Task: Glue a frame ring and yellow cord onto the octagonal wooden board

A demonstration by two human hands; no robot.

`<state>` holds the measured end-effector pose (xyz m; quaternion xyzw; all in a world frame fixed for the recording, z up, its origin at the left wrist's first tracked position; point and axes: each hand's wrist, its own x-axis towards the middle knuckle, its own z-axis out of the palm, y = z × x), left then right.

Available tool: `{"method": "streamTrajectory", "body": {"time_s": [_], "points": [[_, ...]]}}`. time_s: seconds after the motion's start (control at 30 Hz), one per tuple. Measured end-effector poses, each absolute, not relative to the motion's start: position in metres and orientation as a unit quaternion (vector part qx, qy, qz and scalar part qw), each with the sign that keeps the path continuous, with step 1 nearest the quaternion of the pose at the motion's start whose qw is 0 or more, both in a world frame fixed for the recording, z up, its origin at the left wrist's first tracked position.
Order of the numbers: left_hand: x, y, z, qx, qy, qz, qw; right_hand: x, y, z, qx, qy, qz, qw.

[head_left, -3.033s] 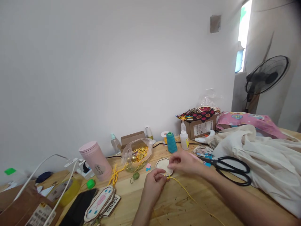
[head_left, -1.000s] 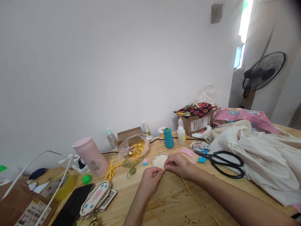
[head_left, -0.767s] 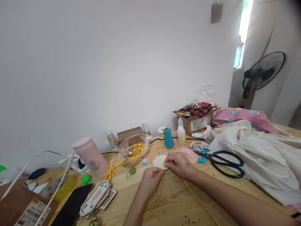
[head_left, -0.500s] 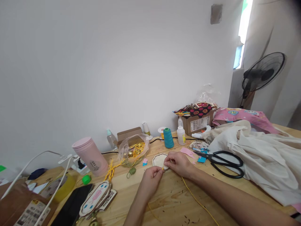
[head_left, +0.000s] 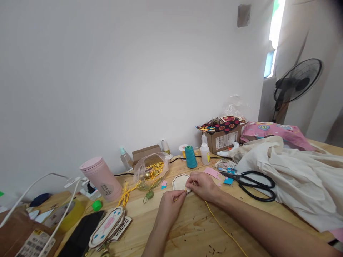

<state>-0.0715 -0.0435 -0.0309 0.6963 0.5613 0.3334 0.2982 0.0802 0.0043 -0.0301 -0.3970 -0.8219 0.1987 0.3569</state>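
A small pale plaque with a scalloped dark rim (head_left: 179,182) lies on the wooden table, partly covered by my fingers. At its near edge my left hand (head_left: 171,205) is closed in a pinch on yellow cord, of which only a little shows at the fingertips. Close beside it, my right hand (head_left: 203,185) pinches at the same edge, fingertips almost meeting the left ones. From under the right hand a long yellow cord (head_left: 218,220) runs down toward the table's near side. The exact knot or loop between the fingers is too small to make out.
Black-handled scissors (head_left: 254,184) and white cloth (head_left: 289,171) lie right. Behind stand a teal thread cone (head_left: 190,157) and a glue bottle (head_left: 205,154). Leftward are a bag of yellow cord (head_left: 155,169), a pink tumbler (head_left: 102,178), decorated plaques (head_left: 107,226) and a phone (head_left: 80,235).
Both hands keep their pinch at the plaque's edge with small finger movements. The loose cord end below my left wrist is no longer visible. The view has shifted slightly.
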Motion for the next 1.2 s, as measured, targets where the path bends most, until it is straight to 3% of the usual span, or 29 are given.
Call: {"method": "streamTrajectory", "body": {"time_s": [0.5,0.77,0.87,1.0,1.2], "points": [[-0.074,-0.04,-0.037,0.635,0.552,0.358,0.406,0.082,0.006,-0.028,-0.411,-0.816,0.211,0.346],[-0.073,-0.041,-0.036,0.655,0.562,0.354,0.36,0.082,0.006,-0.03,-0.383,-0.815,0.214,0.378],[-0.071,-0.046,-0.03,0.682,0.558,0.33,0.338,0.084,0.007,-0.03,-0.371,-0.809,0.29,0.352],[-0.073,-0.05,-0.023,0.716,0.561,0.296,0.293,0.09,0.007,-0.024,-0.315,-0.745,0.482,0.337],[-0.073,-0.046,-0.016,0.673,0.561,0.42,0.235,0.094,0.003,-0.014,-0.287,-0.555,0.718,0.307]]}}
